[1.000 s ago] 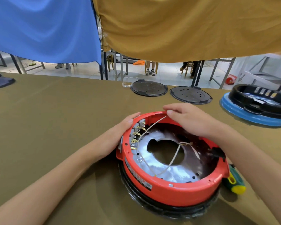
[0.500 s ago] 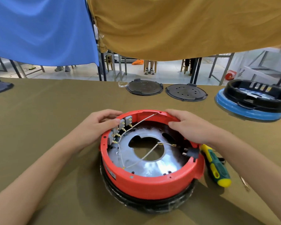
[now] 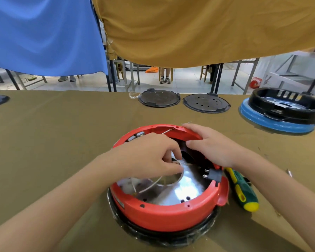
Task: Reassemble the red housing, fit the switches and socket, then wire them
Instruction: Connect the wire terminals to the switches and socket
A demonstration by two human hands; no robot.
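Observation:
The red housing point(image 3: 164, 215) stands upside down on a black base in front of me. Inside lies a shiny metal plate point(image 3: 187, 190) with a round hole. My left hand point(image 3: 149, 157) reaches into the housing and pinches a thin white wire point(image 3: 149, 187) near the hole. My right hand point(image 3: 211, 146) rests on the far right rim with fingers curled over it. The black socket point(image 3: 212, 174) with two pins sits in the right wall. Grey switches point(image 3: 135, 136) show at the far left wall, partly hidden by my left hand.
A green and yellow screwdriver point(image 3: 242, 191) lies right of the housing. Two black round lids point(image 3: 159, 100) point(image 3: 205, 104) lie at the table's far edge. A black housing on a blue base point(image 3: 282, 110) stands far right. Blue and ochre cloths hang above.
My left hand left the outer left rim and went inside the housing to pinch the white wire. The right hand stays on the far rim. The view shifted slightly.

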